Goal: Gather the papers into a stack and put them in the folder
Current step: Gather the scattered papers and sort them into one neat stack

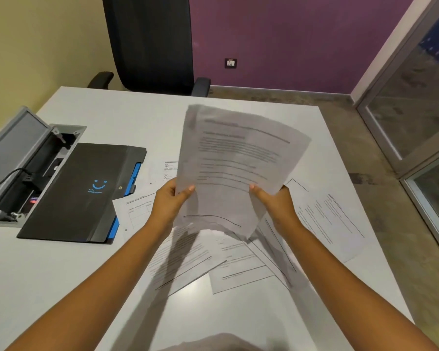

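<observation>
Spreading wide, the white rectangular counter (61,262) carries loose printed white sheets (238,262) & a closed black folder w/ blue tabs (84,191) at left. Left hand (167,201) & right hand (273,201) pinch a lifted paper stack (233,158), fingers curled round its lower edges.

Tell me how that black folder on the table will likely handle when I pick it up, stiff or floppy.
The black folder lies flat with straight edges, so it probably stays fairly stiff when lifted. It looks thin and closed, so likely light. Its smooth cover on the smooth white table may slide if pushed.
</observation>
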Demonstrator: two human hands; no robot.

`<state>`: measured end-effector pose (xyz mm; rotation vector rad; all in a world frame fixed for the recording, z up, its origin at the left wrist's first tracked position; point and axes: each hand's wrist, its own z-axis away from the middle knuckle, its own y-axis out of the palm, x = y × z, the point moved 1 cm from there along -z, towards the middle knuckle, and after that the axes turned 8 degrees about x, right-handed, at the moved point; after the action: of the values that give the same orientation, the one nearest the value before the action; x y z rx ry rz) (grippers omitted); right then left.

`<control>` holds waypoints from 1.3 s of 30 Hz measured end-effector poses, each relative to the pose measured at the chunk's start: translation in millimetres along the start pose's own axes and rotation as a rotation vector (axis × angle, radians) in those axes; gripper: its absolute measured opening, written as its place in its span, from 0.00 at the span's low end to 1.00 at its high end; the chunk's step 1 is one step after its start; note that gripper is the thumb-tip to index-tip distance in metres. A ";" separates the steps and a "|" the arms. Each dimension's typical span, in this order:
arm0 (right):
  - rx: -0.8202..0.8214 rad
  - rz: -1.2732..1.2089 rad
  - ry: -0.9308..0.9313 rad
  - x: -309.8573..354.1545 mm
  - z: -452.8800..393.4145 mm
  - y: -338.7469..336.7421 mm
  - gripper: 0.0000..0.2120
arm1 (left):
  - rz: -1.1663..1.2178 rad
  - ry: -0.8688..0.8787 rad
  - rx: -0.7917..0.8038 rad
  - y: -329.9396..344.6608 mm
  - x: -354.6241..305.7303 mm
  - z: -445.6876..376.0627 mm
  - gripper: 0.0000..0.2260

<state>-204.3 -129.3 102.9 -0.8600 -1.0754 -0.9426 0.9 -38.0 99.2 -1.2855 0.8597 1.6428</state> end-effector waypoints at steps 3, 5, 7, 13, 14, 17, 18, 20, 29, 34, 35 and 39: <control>0.052 -0.050 -0.034 7.3 5.7 2.4 0.09 | 0.003 0.021 -0.007 0.5 -5.3 1.5 0.12; 0.093 -0.013 -0.004 1.9 9.5 4.6 0.10 | -0.019 0.012 0.000 2.2 -2.8 2.6 0.16; 0.117 0.040 0.051 -7.6 13.6 7.2 0.12 | -0.056 -0.022 -0.008 4.7 3.6 4.5 0.18; 0.022 0.146 0.117 -37.9 17.0 4.5 0.17 | -0.264 -0.136 -0.084 -9.1 53.6 10.0 0.21; -0.010 0.134 0.107 -37.6 16.7 2.1 0.17 | -0.320 -0.171 -0.125 -16.2 65.1 14.0 0.21; -0.091 0.062 0.082 -35.8 15.5 -6.3 0.19 | -0.799 -0.329 -0.141 -40.4 103.0 34.8 0.27; -0.113 0.040 0.075 -36.7 14.6 -8.6 0.19 | -1.041 -0.389 -0.042 -46.0 116.0 42.8 0.32; -0.154 -0.005 0.085 -40.5 12.5 -12.0 0.18 | -1.351 -0.477 0.191 -50.4 135.7 54.0 0.40; -0.210 -0.005 0.210 -56.3 4.3 -14.9 0.18 | -1.157 -0.384 0.306 -5.5 123.1 31.1 0.29; -0.160 -0.022 0.221 -54.2 3.9 -10.4 0.17 | -0.442 -0.333 -0.093 -5.2 90.4 20.3 0.17; -0.138 -0.021 0.226 -54.0 4.9 -6.2 0.17 | -0.274 -0.387 -0.092 -7.6 82.7 18.9 0.18; -0.005 0.043 0.235 -54.4 9.7 18.5 0.17 | -0.092 -0.535 -0.042 -23.3 64.0 24.3 0.18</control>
<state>-200.9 -103.0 51.0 -0.7526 -0.8504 -0.9838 6.5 6.3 42.4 -0.8302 0.4341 1.8140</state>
